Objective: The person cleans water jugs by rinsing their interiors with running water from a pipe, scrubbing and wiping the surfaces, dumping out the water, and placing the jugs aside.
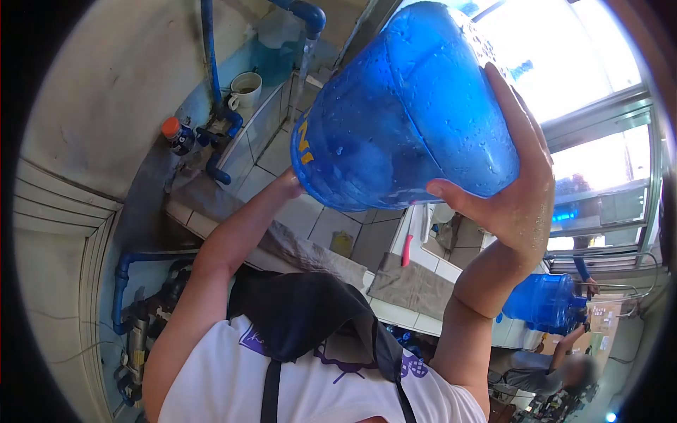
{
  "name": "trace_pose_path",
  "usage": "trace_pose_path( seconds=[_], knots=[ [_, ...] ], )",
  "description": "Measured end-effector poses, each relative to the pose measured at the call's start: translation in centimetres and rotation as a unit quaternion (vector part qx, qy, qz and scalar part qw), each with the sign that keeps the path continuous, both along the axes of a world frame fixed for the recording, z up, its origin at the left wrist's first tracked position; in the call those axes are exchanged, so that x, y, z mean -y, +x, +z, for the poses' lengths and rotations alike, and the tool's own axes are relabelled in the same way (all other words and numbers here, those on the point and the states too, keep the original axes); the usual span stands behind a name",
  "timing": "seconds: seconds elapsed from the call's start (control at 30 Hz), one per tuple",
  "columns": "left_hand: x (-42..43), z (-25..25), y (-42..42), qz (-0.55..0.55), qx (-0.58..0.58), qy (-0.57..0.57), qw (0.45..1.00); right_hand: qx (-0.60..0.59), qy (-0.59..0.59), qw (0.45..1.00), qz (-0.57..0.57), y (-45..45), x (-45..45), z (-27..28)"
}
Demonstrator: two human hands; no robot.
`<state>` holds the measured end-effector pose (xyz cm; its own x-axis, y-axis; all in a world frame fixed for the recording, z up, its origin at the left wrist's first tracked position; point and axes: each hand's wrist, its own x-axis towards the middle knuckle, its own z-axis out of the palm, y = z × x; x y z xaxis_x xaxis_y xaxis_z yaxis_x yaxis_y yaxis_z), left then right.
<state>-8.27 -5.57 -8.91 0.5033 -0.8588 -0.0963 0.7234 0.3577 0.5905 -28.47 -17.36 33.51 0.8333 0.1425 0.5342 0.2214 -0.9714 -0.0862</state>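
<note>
Head view: entries by clock face.

Item, blue jug [409, 113]: large, translucent, beaded with water, yellow lettering at its eight o'clock edge. Located at one o'clock of the view, tilted, held up above the tiled basin [300, 217]; that position probably lets drips land inside.

Item, right hand [518, 183]: at the jug's four o'clock. Grip spread wide, thumb on the near side, fingers over the far edge, the jug's end clasped between; the bulk seems to require such a span.

Item, left hand [296, 182]: at the jug's eight o'clock, fingers hidden behind it; grip cannot be told. Placed opposite the right, presumably to balance the load.

Item, blue spout [310, 17]: near twelve o'clock, a stream of water dropping at the jug's ten o'clock side.

Item, white mug [246, 89]: eleven o'clock, on the ledge by the wall.

Item, orange-capped bottle [178, 135]: ten o'clock, beside blue pipes.

Item, grey cloth [409, 285]: between four and five o'clock, spread on the tiled desk [449, 271], likely to catch wet; a pink handle [407, 250] lies at its upper edge.

Item, second blue jug [539, 299]: four o'clock, farther out, on its side, near a co-worker's hands.
</note>
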Motion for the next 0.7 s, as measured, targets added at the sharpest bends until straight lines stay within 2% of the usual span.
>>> trace_pose_path(
  seconds=[0.3,0.47,0.6,0.67,0.7],
  knots=[
    [0.5,6.6,-1.8,-0.061,-0.052,0.019,0.997,-0.020,-0.057,0.998,0.005,1.2,-1.5,1.9],
    [0.4,10.0,-2.9,-0.097,-0.082,0.033,0.991,0.002,-0.077,0.995,0.058,2.2,-2.7,1.6],
    [-0.8,12.3,-3.8,-0.127,-0.108,0.051,0.985,-0.026,-0.101,0.994,0.033,2.3,-3.8,2.0],
    [0.0,13.8,-3.7,-0.144,-0.121,0.062,0.980,-0.003,-0.092,0.990,0.105,3.1,-2.8,1.5],
    [-0.3,14.4,-4.0,-0.152,-0.127,0.067,0.978,-0.004,-0.089,0.991,0.103,3.0,-3.1,1.7]
  ],
)
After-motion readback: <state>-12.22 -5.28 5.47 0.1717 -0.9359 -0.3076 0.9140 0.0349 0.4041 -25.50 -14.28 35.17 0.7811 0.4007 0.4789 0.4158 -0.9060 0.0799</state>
